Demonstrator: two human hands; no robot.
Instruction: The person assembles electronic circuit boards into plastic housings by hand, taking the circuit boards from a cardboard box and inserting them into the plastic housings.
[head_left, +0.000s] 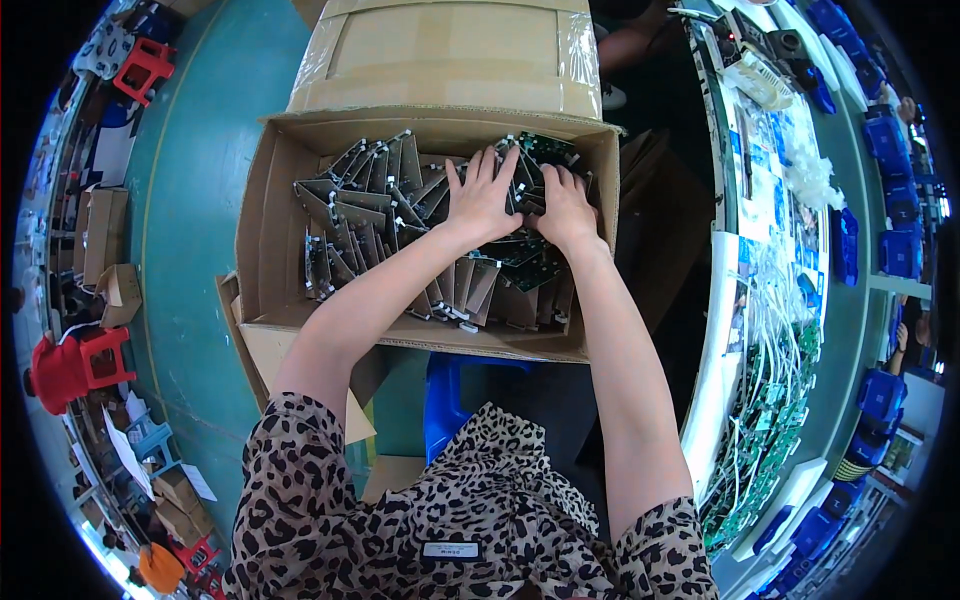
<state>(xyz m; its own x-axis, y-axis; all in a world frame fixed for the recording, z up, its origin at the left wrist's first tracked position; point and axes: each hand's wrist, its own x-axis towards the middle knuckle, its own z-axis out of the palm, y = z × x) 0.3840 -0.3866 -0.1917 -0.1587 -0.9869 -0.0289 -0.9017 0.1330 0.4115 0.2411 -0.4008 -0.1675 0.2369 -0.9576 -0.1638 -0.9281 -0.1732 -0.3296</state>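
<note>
The left hand [482,205] and the right hand [565,212] are side by side, both inside an open cardboard box [270,225], nearer to its right wall. The left hand has its fingers spread over the circuit boards [360,215], and its thumb points toward the right hand. The fingers of the right hand are a little bent, and they lie among the boards too. I cannot tell if either hand grasps a board or only rests there, because the palms are turned down and hide it.

The circuit boards are under and around both hands. To the left of the left hand they stand on edge, tilted and close together, with brown faces and small white connectors. Just below the hands, and beyond the right hand, some boards show a green face.

Beyond the hands, behind the box, there is a larger carton [450,50] with shiny clear tape. Nearer to the body than the hands, outside the box, a blue plastic piece [443,405] is partly visible. Well to the right of the hands, many green boards [765,450] with white cables [765,345] lie on a long table.
</note>
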